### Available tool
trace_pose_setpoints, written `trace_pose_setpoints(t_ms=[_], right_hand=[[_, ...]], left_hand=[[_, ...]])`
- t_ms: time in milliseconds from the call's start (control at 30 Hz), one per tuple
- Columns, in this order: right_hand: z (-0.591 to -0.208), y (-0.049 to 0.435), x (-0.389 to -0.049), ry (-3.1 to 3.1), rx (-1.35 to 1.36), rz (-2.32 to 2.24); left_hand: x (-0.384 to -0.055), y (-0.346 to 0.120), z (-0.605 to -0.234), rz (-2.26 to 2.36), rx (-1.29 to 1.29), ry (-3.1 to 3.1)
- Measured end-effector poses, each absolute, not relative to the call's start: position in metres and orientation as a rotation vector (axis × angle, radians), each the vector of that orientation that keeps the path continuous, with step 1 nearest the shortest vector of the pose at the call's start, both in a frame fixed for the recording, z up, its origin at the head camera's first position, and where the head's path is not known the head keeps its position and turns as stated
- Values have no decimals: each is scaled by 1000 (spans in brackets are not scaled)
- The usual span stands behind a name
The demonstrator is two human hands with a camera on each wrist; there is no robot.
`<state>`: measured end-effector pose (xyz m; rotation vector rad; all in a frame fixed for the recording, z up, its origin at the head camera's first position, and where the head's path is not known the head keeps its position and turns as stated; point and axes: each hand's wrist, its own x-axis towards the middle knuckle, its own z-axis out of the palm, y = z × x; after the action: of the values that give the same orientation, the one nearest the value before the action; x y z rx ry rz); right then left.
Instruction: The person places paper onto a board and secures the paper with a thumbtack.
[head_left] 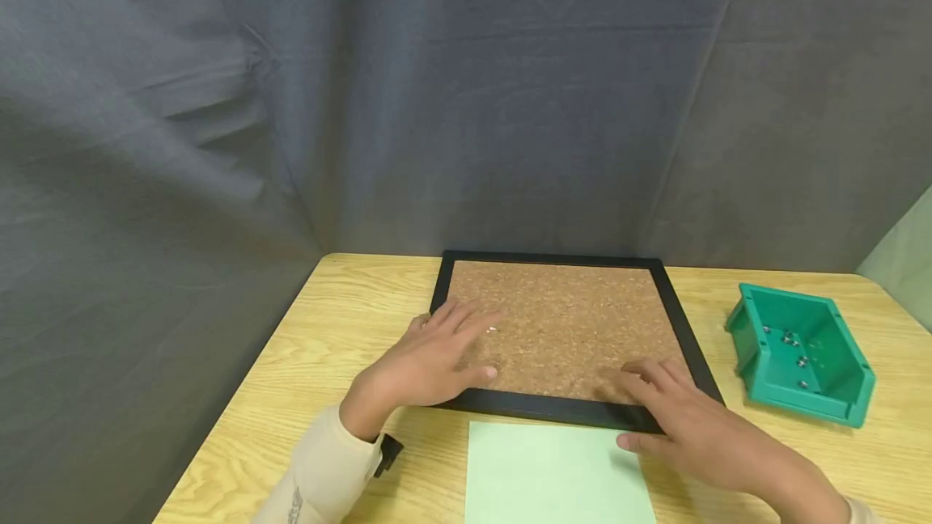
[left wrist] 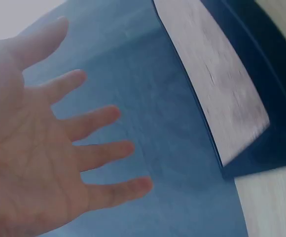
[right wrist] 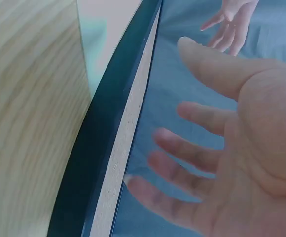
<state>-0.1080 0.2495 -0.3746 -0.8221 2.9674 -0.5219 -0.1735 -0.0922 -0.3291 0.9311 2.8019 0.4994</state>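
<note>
A black-framed cork board (head_left: 568,322) lies on the wooden table. Over its left side, my left hand (head_left: 429,358) hovers with fingers spread and nothing in its grasp. My right hand (head_left: 688,419) is above the board's front right corner, fingers loosely bent and holding nothing. Both wrist views show bare palms: the left palm (left wrist: 39,143) and the right palm (right wrist: 261,153) appear apart from the board. A tiny white speck (head_left: 492,329) is on the cork near the left fingertips.
A pale green sheet (head_left: 553,475) lies in front of the board. To the right stands a green bin (head_left: 790,310) with several small shiny metal pieces (head_left: 802,361) inside. Grey cloth (head_left: 524,103) hangs behind and left of the table (head_left: 349,306).
</note>
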Motion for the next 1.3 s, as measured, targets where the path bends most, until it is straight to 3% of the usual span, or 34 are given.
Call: trace_pose_setpoints(t_ms=[400, 733, 1300], right_hand=[[-374, 246, -108, 2610, -855, -652], [-386, 241, -99, 2379, -817, -932], [-388, 243, -91, 2600, -859, -436]], left_hand=[[-142, -76, -333, 291, 1002, 2773], [-120, -93, -353, 662, 970, 2532], [-111, -87, -383, -158, 1105, 2757]])
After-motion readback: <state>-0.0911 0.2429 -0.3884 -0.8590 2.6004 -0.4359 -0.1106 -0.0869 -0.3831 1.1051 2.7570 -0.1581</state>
